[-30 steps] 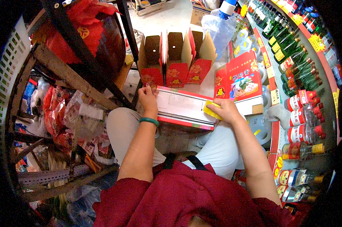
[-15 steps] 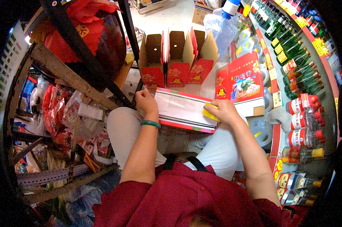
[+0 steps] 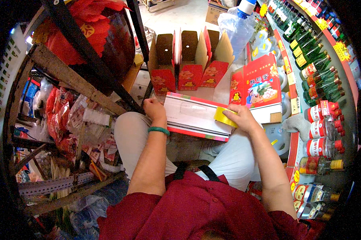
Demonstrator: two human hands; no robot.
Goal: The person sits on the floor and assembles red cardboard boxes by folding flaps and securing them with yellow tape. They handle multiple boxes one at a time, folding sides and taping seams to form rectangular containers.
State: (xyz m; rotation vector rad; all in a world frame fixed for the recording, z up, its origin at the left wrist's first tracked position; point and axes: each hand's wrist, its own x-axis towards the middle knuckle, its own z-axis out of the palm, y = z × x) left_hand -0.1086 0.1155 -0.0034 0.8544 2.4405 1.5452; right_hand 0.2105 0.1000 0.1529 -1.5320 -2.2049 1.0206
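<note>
A flat white-sided cardboard box with red edges [image 3: 196, 117] lies across my knees. My right hand [image 3: 241, 117] is closed round a yellow roll of tape [image 3: 225, 116] at the box's right end. At the left end, my left hand [image 3: 154, 111] is curled closed against the box's edge, a green bangle on its wrist; what its fingers pinch, if anything, is hidden. A shiny clear patch [image 3: 194, 109] shows on the white side. Just beyond stand three open-topped red cartons [image 3: 190, 79]. Right of them leans a red printed carton [image 3: 259, 82].
Along the right runs a shelf with several bottles [image 3: 318, 127], and plastic jugs [image 3: 277, 138] stand below it. A grey glove [image 3: 297, 125] hangs at the shelf edge. To the left is a rusty metal frame [image 3: 76, 84] with bagged goods [image 3: 62, 120] under it.
The tape roll has tilted in my right hand and shows more of its yellow side. My left hand stays at the box's left end. The whole view has shifted slightly.
</note>
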